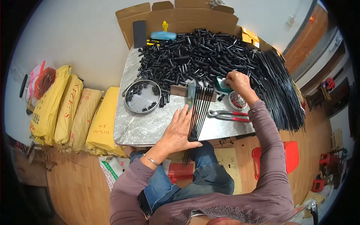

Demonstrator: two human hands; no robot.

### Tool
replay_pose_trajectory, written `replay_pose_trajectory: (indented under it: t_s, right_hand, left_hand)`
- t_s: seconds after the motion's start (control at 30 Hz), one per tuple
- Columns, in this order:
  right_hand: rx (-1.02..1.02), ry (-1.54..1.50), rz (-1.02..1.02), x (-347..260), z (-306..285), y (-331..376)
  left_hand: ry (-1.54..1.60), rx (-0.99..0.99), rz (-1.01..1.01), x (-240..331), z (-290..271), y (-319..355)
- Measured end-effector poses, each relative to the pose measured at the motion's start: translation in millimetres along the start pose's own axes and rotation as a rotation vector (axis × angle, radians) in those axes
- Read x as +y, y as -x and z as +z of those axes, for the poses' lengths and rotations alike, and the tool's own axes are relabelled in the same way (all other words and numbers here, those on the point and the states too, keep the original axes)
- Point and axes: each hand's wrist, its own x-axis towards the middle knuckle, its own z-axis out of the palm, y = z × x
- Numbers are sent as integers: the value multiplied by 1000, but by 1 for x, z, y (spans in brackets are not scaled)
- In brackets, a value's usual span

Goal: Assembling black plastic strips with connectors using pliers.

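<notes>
On the grey marbled table (pixel 138 129), a row of thin black rods (pixel 201 108) lies side by side, with their near ends past the front edge. My left hand (pixel 175 131) rests flat over these rods, fingers stretched forward and thumb out to the right. Their far ends lie by a brown block (pixel 179 90). Above a small green container (pixel 221 84), my right hand (pixel 240 82) is closed in a pinch; whatever its fingertips hold is hidden. Close to that hand are a white bowl (pixel 230 102) of small shiny and red pieces and red-handled pincers (pixel 228 116).
A big heap of black tubular parts (pixel 202 52) covers the table's back, before a cardboard screen (pixel 187 17). Long black rods (pixel 281 93) lie at the right. A round metal tray (pixel 141 102) holds small black pieces. Yellow sacks (pixel 63 108) stand left; a red stool (pixel 290 155) stands right.
</notes>
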Motion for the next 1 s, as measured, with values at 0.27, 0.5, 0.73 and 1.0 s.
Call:
replay_pose_trajectory:
  t_s: [0.27,0.5,0.73,1.0]
  right_hand:
    - [185,33,-53,-12,-28,-2]
    - [71,-311,-260,-91,16,0]
    - [-7,-328,-194,-98,19,-3]
    - [18,-317,-184,-99,20,-2]
  left_hand:
    - [-54,53,37,1,-7,5]
    - [-108,21,46,0,-8,4]
    - [29,21,10,2,-14,4]
    - [34,-17,0,1,-16,4]
